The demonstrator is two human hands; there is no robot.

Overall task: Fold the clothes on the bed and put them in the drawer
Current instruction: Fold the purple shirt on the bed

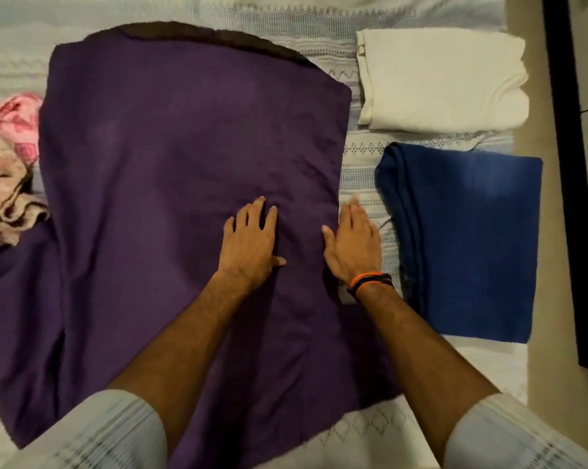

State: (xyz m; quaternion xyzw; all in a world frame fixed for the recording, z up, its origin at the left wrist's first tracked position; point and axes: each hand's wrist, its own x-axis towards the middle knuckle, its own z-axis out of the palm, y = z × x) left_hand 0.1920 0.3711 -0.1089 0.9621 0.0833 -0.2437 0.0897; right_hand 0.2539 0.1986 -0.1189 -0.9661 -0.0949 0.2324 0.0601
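Purple garment is lying spread flat across the centre and left of the frame on the white patterned bedspread; its right edge is running down just right of centre, and a dark brown band is showing along its upper edge.

My left hand is pressing palm-down on the purple cloth at centre frame, fingers straight and slightly spread, gripping nothing.

My right hand is lying flat at the garment's right edge, fingers straight and together, fingertips blurred; the thumb side is touching the purple cloth, the rest is resting over the bedspread. It is holding nothing. An orange-and-black wristband is sitting on that wrist.

Folded white garment is lying at upper right. Folded blue garment is lying just below it, at right of frame, apart from my right hand.

Unfolded pink patterned clothes are lying heaped at the left edge, touching the purple garment.
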